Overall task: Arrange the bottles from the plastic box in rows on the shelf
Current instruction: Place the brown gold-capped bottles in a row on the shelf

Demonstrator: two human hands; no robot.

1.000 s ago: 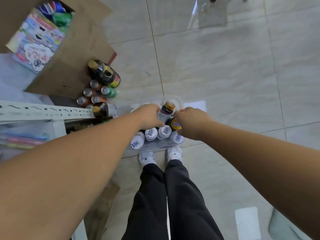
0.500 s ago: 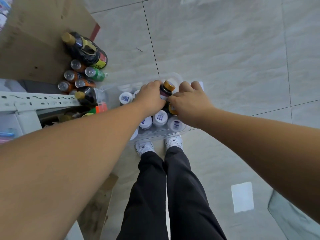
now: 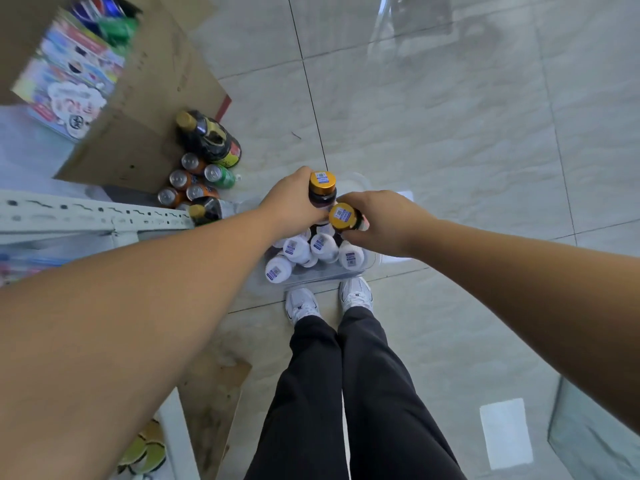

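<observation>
While I look down past my legs, my left hand (image 3: 289,202) has its grip clamped on a dark bottle (image 3: 322,192) with a gold cap, and my right hand (image 3: 384,223) is clamped on a second gold-capped bottle (image 3: 343,218), both held just above the clear plastic box (image 3: 370,263) on the floor, where white-capped bottles (image 3: 298,249) stand. The shelf (image 3: 93,216) edge sits at left.

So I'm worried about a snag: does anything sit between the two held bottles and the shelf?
Nothing visible blocks them. The left hand and right hand hold gold-capped bottles clear above the plastic box; the shelf rail lies left.
</observation>
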